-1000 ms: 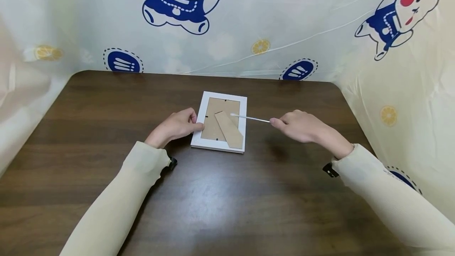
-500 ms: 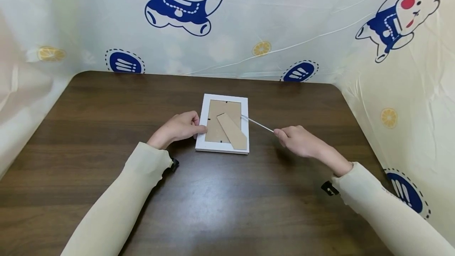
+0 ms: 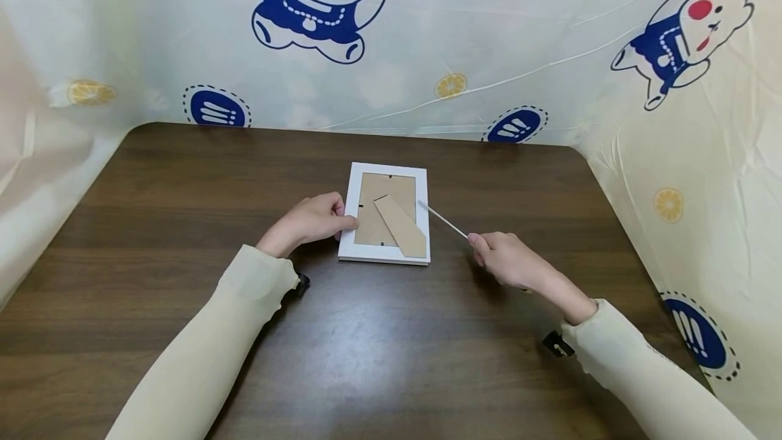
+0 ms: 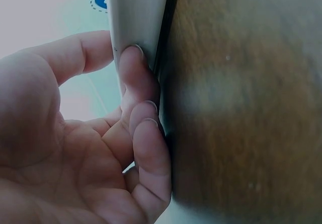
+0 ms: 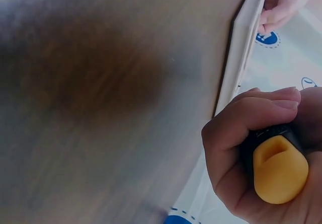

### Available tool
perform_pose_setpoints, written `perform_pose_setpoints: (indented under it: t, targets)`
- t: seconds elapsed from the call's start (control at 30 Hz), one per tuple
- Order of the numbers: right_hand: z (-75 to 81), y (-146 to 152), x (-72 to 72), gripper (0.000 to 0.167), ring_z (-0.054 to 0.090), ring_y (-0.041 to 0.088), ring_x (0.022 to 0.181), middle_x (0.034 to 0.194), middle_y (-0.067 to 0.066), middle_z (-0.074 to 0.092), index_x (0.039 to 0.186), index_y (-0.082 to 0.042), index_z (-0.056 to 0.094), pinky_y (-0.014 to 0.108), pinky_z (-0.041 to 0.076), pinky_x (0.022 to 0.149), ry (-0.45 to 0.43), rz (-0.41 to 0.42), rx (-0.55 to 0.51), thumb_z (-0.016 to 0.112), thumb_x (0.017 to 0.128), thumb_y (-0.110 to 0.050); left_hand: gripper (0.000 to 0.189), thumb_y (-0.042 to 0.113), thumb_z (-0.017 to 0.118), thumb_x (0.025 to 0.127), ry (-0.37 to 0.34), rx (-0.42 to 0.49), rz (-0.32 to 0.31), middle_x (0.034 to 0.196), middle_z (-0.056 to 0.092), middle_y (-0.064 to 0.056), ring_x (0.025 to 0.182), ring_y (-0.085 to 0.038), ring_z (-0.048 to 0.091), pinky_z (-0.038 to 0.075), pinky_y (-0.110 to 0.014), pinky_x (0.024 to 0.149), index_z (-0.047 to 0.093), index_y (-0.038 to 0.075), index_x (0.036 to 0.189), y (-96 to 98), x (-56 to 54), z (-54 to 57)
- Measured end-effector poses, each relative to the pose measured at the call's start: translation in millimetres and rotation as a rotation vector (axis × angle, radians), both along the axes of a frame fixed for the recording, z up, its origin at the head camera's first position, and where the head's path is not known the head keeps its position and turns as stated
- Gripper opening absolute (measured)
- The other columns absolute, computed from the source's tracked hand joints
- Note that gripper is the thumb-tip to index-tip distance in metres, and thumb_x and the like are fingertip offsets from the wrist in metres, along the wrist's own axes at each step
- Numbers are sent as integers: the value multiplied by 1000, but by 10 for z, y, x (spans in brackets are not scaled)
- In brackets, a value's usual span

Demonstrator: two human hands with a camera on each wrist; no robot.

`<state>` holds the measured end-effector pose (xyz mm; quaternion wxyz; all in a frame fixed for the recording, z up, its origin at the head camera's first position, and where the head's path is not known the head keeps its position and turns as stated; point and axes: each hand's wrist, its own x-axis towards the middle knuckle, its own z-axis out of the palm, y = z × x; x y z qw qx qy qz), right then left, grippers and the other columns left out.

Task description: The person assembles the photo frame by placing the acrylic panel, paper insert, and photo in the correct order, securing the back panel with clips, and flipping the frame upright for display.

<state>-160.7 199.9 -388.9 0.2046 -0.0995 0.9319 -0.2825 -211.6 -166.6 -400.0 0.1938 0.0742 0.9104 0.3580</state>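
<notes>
A white picture frame (image 3: 379, 254) lies face down on the table, its brown backing board (image 3: 373, 189) and slanted stand leg (image 3: 400, 226) facing up. My left hand (image 3: 308, 223) pinches the frame's left edge, thumb on top and index finger against the side, as the left wrist view shows. In my right hand (image 3: 510, 260) is a screwdriver (image 3: 444, 221), fingers curled round its black and yellow handle (image 5: 282, 173). Its thin metal shaft slants up to the left, the tip at the inner right border of the frame. Small dark tabs show along the backing's top, left and bottom edges.
The brown wooden table (image 3: 342, 372) ends at a pale printed curtain (image 3: 403, 32), which hangs behind and at both sides. A black wrist strap piece (image 3: 558, 343) sticks out by the right sleeve, another by the left.
My right hand has moved down toward me, and the screwdriver tip has gone from over the backing board to its right border. The frame has shifted slightly right, still held by my left hand.
</notes>
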Motion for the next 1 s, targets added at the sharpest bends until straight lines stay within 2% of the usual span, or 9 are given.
perform_pose_setpoints:
  t: [0.13, 0.33, 0.43, 0.5, 0.57, 0.63, 0.73, 0.87, 1.0]
  targets:
    - [-44, -13, 30, 51, 44, 14, 46, 58, -1, 45, 82, -5, 60, 34, 41, 54, -13, -13, -12, 37, 117, -34, 31, 38, 68, 93, 7, -14, -1, 82, 74, -3, 87, -22, 64, 43, -32, 77, 57, 10, 92, 9, -3, -7]
    - [-65, -46, 59, 51, 44, 14, 47, 58, -2, 44, 77, -9, 56, 33, 41, 55, 13, -6, -15, 36, 117, -32, 30, 37, 68, 93, 5, -10, 1, 82, 74, -4, 85, -23, 64, 44, -33, 77, 56, 9, 91, 7, -12, -18]
    - [-72, -86, 79, 51, 41, 13, 51, 60, -2, 43, 74, -11, 51, 32, 40, 57, 30, 4, 0, 35, 118, -31, 31, 39, 68, 92, 13, -4, -2, 81, 73, -5, 83, -23, 64, 44, -34, 74, 55, 11, 89, -18, -76, -118]
    - [-76, -120, 89, 50, 39, 14, 55, 63, -1, 42, 74, -12, 48, 32, 39, 60, 47, 18, 34, 34, 118, -30, 33, 42, 70, 90, 20, -8, 9, 81, 73, -3, 82, -22, 65, 45, -35, 71, 55, 13, 88, -40, -145, -229]
    - [-89, -152, 100, 50, 38, 16, 58, 66, 1, 41, 75, -12, 48, 33, 39, 61, 60, 26, 73, 32, 118, -32, 34, 44, 70, 90, 28, -9, 8, 80, 72, -3, 80, -21, 64, 44, -35, 68, 55, 14, 87, -65, -219, -359]
    - [-124, -177, 96, 51, 41, 19, 61, 68, 3, 42, 77, -11, 50, 35, 42, 62, 83, 40, 114, 30, 118, -34, 35, 46, 71, 89, 19, -15, 13, 82, 72, -2, 80, -22, 64, 44, -36, 68, 55, 15, 89, -76, -257, -419]
    - [-301, -171, 51, 54, 48, 20, 65, 68, 2, 44, 78, -14, 54, 39, 46, 64, 163, 59, 194, 27, 117, -40, 35, 46, 71, 89, 21, -21, 16, 82, 71, -2, 78, -22, 63, 43, -35, 65, 55, 15, 89, -80, -283, -459]
    - [-641, -121, -30, 56, 55, 23, 70, 67, 1, 47, 78, -17, 56, 46, 49, 65, 248, 67, 244, 24, 117, -42, 33, 44, 69, 90, 22, -18, 7, 82, 71, -3, 77, -22, 62, 42, -36, 65, 54, 15, 88, -65, -241, -391]
    - [-808, -115, -45, 56, 60, 27, 69, 65, 3, 50, 79, -15, 58, 51, 51, 65, 272, 62, 240, 25, 116, -42, 31, 42, 66, 91, 22, -16, -1, 82, 71, -3, 78, -23, 62, 42, -36, 67, 53, 14, 88, -37, -173, -283]
